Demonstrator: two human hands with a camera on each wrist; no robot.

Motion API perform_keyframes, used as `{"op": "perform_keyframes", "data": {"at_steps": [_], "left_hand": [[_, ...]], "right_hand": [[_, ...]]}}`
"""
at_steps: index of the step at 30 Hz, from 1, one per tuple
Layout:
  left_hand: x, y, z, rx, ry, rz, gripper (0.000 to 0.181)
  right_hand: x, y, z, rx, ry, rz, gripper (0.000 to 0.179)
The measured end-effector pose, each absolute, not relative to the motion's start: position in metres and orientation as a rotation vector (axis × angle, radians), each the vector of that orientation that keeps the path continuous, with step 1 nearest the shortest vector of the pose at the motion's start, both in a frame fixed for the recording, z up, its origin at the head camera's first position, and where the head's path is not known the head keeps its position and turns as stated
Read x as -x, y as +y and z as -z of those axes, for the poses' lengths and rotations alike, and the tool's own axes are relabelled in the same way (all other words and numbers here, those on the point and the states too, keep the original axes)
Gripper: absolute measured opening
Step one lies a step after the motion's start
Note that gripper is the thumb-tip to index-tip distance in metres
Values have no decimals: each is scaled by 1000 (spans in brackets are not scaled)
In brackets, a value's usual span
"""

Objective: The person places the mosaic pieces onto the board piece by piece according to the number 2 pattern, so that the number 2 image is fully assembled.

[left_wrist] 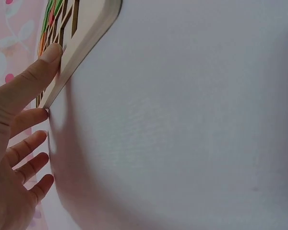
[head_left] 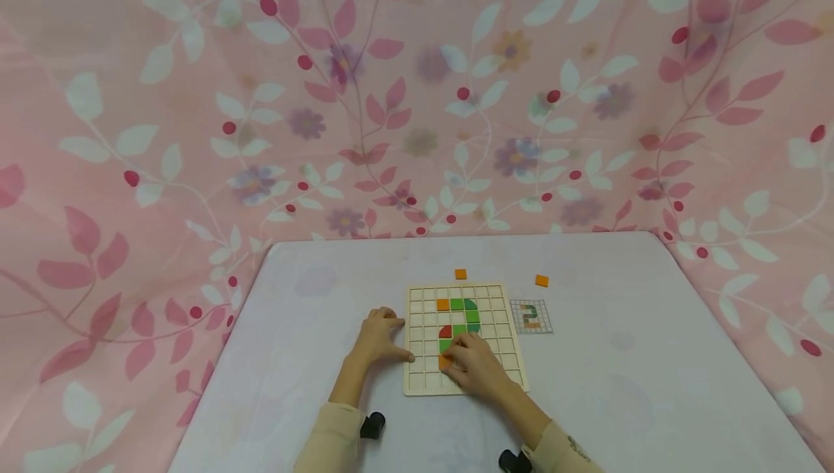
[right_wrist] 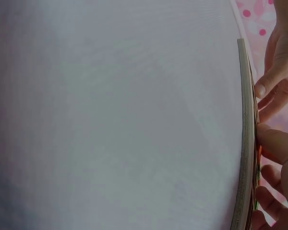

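A wooden grid board (head_left: 423, 384) lies on the table. My left hand (head_left: 378, 339) is at its left edge, the thumb (left_wrist: 52, 52) resting on the rim and the other fingers loosely extended along the side. Over the lower middle of the board, my right hand (head_left: 478, 368) pinches an orange square tile (head_left: 445, 362) between thumb and fingertips, at a cell below a green square tile (head_left: 445, 346). Above these sit a red quarter-round tile (head_left: 446, 332), more green squares, dark green quarter-rounds and an orange square (head_left: 443, 305). The right hand covers some cells.
A small pattern card (head_left: 531, 316) with a coloured figure on a grid lies right of the board. Two loose orange square tiles, one tile (head_left: 460, 274) behind the board and another tile (head_left: 542, 281) farther right, lie on the white-covered table (head_left: 619, 386). A pink floral cloth (head_left: 417, 96) hangs behind.
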State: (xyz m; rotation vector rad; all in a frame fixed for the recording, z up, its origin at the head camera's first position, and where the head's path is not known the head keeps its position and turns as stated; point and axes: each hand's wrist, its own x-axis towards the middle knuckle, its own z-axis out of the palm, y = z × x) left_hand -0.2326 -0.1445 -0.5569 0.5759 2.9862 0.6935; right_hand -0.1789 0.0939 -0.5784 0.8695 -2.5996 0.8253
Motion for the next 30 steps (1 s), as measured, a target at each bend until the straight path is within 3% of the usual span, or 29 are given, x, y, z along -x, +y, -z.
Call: {"op": "perform_keyframes", "data": {"at_steps": [10, 30], "left_hand": [[231, -143, 559, -548, 2983, -760, 81], [230, -142, 563, -548, 3003, -823, 81]], "right_hand": [[177, 92, 573, -1013, -2650, -774, 17], [180, 96, 580, -928, -2603, -797, 16]]}}
